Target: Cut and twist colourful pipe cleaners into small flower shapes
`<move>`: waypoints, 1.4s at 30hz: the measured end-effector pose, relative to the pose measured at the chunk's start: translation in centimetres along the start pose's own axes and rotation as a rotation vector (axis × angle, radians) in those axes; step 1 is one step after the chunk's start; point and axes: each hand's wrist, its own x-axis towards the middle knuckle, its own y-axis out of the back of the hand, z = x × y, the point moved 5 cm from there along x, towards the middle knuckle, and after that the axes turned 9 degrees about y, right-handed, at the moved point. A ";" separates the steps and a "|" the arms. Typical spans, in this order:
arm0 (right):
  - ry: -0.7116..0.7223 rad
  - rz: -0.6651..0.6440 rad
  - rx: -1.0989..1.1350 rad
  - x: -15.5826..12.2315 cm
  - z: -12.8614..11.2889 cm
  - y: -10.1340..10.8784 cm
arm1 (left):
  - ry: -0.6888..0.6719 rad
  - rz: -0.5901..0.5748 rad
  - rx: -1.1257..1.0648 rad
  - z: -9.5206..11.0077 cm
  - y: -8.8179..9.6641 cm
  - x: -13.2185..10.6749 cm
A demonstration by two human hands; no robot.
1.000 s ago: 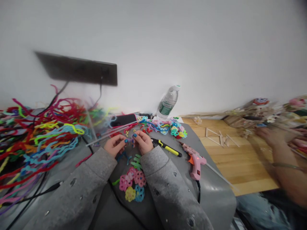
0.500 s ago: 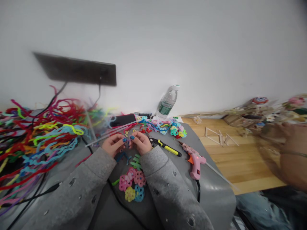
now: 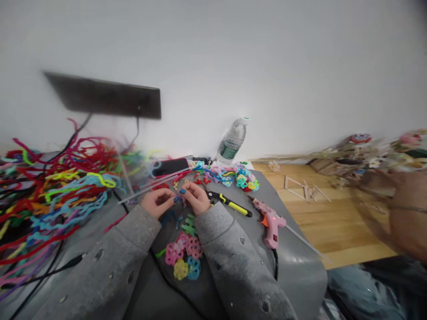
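Between my two hands is a small purple pipe cleaner [image 3: 182, 202], partly covered by fingertips. My right hand [image 3: 196, 198] pinches it with thumb and forefinger. The thumb and forefinger of my left hand [image 3: 156, 202] are closed at its left side, seemingly on its end. Just below lie a dark blue pipe cleaner piece [image 3: 171, 217] and a green leaf shape [image 3: 189, 225]. Nearer to me are pink pipe cleaner flowers [image 3: 173, 254], with a yellow flower [image 3: 180, 269] and a blue flower [image 3: 194, 268] against them. Yellow-black pliers [image 3: 233, 205] rest right of my right hand.
A pink glue gun [image 3: 271, 224] lies at the right, its cord running down. Loose pipe cleaners [image 3: 66, 200] heap on the left. A water bottle [image 3: 232, 142] and phone [image 3: 171, 167] are at the back. Another person's arm [image 3: 408, 213] is over the wooden table [image 3: 307, 222].
My left fingertips have shifted slightly, and the gap to my right fingertips looks a little wider. The purple pipe cleaner stays at my right fingers.
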 end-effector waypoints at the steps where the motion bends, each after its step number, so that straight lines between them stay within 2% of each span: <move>1: -0.003 0.005 0.031 0.0 -0.1 0.1 | 0.023 0.018 -0.054 -0.1 0.0 0.0; 3: -0.011 0.010 0.097 0.1 -0.1 0.2 | 0.053 0.055 -0.162 -0.4 0.0 0.1; 9: -0.033 -0.004 0.150 0.0 0.2 0.1 | 0.062 0.042 -0.329 -0.9 0.0 0.6; 15: -0.072 -0.005 0.138 0.0 0.5 0.1 | -0.035 0.150 -0.222 0.2 0.1 -0.2; 20: -0.073 -0.015 0.141 0.0 0.4 0.1 | -0.116 0.149 -0.194 0.7 -0.1 -0.6; 30: -0.059 0.023 0.087 -0.1 0.1 0.3 | -0.093 0.093 -0.229 0.6 -0.2 -0.5; 37: 0.002 -0.025 0.079 0.0 -0.2 -0.1 | -0.026 0.151 -0.339 0.2 0.0 -0.2; 42: 0.005 -0.026 0.077 0.0 -0.2 -0.1 | -0.075 0.176 -0.291 0.9 0.2 -0.4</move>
